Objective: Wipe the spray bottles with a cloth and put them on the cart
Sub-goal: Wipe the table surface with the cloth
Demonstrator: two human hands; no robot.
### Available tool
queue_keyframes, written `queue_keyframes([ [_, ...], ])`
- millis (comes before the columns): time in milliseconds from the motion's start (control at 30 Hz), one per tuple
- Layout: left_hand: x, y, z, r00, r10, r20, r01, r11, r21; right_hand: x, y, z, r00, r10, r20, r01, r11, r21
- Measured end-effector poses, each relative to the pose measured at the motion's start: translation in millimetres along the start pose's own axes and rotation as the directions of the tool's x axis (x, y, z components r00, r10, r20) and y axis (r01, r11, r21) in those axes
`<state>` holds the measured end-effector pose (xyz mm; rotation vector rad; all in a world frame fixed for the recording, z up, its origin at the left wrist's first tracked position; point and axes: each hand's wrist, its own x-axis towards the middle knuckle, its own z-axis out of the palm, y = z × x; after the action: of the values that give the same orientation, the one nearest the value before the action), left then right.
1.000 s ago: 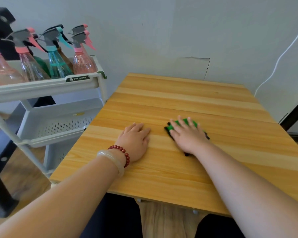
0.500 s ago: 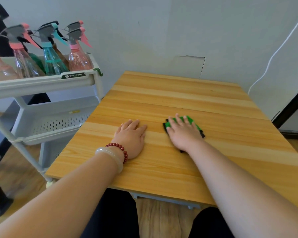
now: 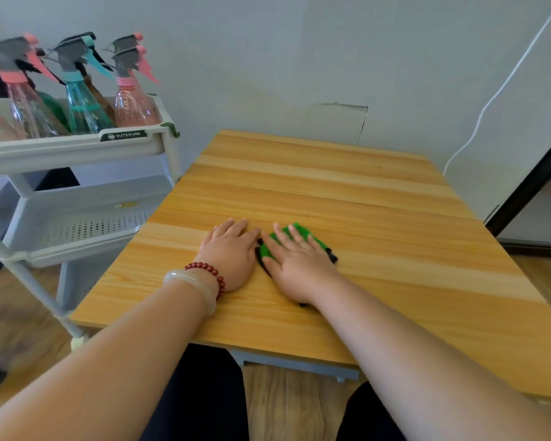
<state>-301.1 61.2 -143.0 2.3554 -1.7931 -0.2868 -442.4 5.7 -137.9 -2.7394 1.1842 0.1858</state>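
Once apart, left hand [image 3: 233, 253] beside cloth [image 3: 267, 251].

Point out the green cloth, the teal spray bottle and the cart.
green cloth [image 3: 267, 252]: head view, green patch at its left edge.
teal spray bottle [image 3: 83, 106]: head view, its clear teal body.
cart [image 3: 61, 148]: head view, front rim of the top tray.

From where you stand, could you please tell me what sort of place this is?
Likely a plain indoor room, perhaps a home or small workroom: a wooden table against a cracked painted wall, a grey plastic cart holding spray bottles on its top shelf, and wood flooring.
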Motion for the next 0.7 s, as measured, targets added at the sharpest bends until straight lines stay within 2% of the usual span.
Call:
queue_keyframes([
  [67,0,0,0,1.000,0.006,0.006,-0.006,1.000,-0.001,-1,5,-1,0.998,-0.050,0.024,0.050,0.999,-0.004],
  [100,-1,0,-1,1.000,0.007,0.008,-0.007,1.000,0.001,2,17,-4,1.000,-0.018,0.021,0.018,1.000,-0.006],
  [200,-6,0,-4,1.000,0.005,0.027,-0.004,1.000,-0.018,7,57,-14,0.972,0.232,0.038,-0.233,0.972,0.017],
  [267,-13,0,-6,0.999,0.013,0.037,-0.012,1.000,-0.017,7,62,-15,0.944,0.327,0.046,-0.329,0.944,0.037],
  [333,-22,0,-5,0.999,0.023,0.046,-0.023,1.000,0.015,3,41,-11,0.956,0.292,0.018,-0.293,0.956,0.022],
  [467,-33,-4,1,0.999,-0.007,0.039,0.007,1.000,0.010,-18,-18,4,0.999,0.014,0.035,-0.014,1.000,-0.001],
  [533,-34,-5,1,1.000,-0.005,0.028,0.005,1.000,0.006,-22,-13,4,0.999,-0.029,0.044,0.029,1.000,-0.001],
  [600,-35,-4,1,1.000,0.001,0.031,-0.001,1.000,0.000,-17,14,-1,0.997,0.074,0.031,-0.074,0.997,0.004],
  [700,-37,-4,2,0.999,-0.002,0.034,0.003,1.000,-0.001,-15,44,-9,0.944,0.326,0.053,-0.327,0.945,0.024],
])
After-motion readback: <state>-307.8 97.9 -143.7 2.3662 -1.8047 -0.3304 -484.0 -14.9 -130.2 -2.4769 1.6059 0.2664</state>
